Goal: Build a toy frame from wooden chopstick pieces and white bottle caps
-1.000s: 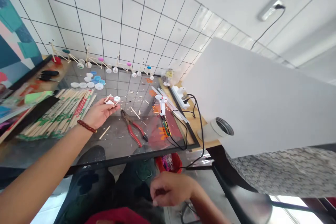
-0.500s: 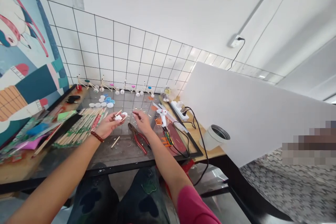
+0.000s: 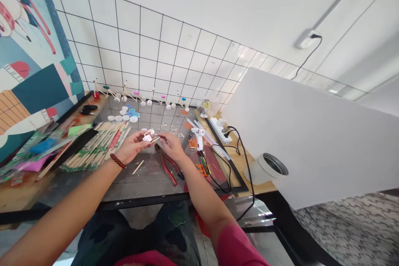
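The left hand (image 3: 133,146) pinches a small cap-and-stick piece (image 3: 147,138) between thumb and fingers, above the tabletop. The right hand (image 3: 171,145) has its fingertips close together at the piece's right side; whether they grip one of its sticks I cannot tell. The piece looks partly assembled: white caps and sticks show, but no coloured cap like those on the seemingly finished stick-and-cap models (image 3: 143,102) along the far edge. Loose bottle caps (image 3: 133,119) and bundled wooden sticks (image 3: 96,145) remain unused to the left. Pliers (image 3: 168,171) lie just below the right hand, the glue gun (image 3: 198,136) farther right.
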The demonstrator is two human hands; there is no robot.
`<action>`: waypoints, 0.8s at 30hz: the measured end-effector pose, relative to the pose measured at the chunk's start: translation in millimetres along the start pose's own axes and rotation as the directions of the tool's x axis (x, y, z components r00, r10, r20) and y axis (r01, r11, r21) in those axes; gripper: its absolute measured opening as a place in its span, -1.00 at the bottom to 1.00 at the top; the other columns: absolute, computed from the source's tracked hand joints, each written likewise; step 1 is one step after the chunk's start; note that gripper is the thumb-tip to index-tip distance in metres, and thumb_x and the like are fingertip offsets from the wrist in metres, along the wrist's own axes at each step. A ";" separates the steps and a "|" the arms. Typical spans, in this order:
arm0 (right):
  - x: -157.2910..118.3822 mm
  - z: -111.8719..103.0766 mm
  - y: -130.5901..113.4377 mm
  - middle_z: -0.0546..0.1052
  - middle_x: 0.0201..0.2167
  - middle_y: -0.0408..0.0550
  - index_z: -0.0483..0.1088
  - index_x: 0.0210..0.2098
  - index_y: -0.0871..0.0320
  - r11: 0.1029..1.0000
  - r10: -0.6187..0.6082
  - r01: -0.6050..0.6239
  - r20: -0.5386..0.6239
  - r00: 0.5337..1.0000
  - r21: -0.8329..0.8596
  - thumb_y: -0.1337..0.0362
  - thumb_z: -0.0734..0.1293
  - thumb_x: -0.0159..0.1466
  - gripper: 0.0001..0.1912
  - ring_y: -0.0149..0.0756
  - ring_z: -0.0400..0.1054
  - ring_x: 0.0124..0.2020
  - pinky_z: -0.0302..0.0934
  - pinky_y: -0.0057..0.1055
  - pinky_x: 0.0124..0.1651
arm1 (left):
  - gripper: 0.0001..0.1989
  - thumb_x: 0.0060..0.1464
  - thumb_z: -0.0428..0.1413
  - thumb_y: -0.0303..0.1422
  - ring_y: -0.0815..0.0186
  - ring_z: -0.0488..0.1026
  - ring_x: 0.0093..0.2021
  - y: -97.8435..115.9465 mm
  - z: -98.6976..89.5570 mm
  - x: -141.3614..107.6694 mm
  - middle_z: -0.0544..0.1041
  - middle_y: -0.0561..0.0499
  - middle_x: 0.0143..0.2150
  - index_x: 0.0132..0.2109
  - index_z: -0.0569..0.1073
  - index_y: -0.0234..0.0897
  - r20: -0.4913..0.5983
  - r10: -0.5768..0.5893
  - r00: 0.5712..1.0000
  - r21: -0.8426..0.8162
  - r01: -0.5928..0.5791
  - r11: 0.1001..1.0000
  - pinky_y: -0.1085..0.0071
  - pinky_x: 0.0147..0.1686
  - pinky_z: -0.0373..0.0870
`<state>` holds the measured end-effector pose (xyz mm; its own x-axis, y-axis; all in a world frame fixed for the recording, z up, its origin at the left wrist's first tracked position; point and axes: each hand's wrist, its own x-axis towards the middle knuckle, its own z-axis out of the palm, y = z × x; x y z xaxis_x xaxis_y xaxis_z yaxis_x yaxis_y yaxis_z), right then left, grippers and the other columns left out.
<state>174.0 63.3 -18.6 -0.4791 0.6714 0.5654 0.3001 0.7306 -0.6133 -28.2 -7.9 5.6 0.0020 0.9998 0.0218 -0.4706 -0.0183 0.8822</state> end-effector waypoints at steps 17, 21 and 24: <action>-6.4 -13.6 -26.4 0.55 -0.46 -0.12 0.59 -0.28 0.13 0.999 -0.041 0.034 0.194 0.980 0.038 0.29 0.31 0.35 -0.82 -0.33 0.37 -0.41 0.25 -0.39 -0.17 | -0.38 -0.34 0.54 -0.55 0.35 0.58 -0.25 -4.4 8.2 -5.1 0.65 -0.02 -0.14 -0.03 0.61 -0.26 -0.023 -0.091 0.996 0.061 0.092 0.994 0.45 -0.26 0.57; -9.4 -16.7 -30.1 0.55 -0.43 -0.13 0.59 -0.30 0.18 0.954 0.100 -0.168 0.267 0.958 0.246 0.21 0.35 0.34 -0.79 -0.34 0.36 -0.37 0.25 -0.41 -0.19 | -0.33 -0.34 0.54 -0.53 0.34 0.57 -0.27 -5.4 6.6 -5.8 0.64 -0.02 -0.15 0.02 0.60 -0.26 0.025 -0.091 0.996 0.092 0.089 0.992 0.41 -0.23 0.57; -10.5 -17.5 -30.1 0.53 -0.45 -0.15 0.58 -0.29 0.18 0.898 0.121 -0.256 0.361 0.925 0.357 0.17 0.37 0.33 -0.78 -0.35 0.35 -0.38 0.23 -0.43 -0.22 | -0.32 -0.33 0.54 -0.53 0.31 0.58 -0.27 -3.9 8.5 -7.5 0.65 -0.03 -0.17 0.04 0.60 -0.25 0.087 -0.091 0.992 0.116 0.081 0.990 0.38 -0.24 0.59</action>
<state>184.4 36.3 3.6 -0.7045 0.6643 0.2499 0.0981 0.4398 -0.8927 -18.9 -15.4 6.0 0.1218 0.9924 -0.0177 -0.3632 0.0612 0.9297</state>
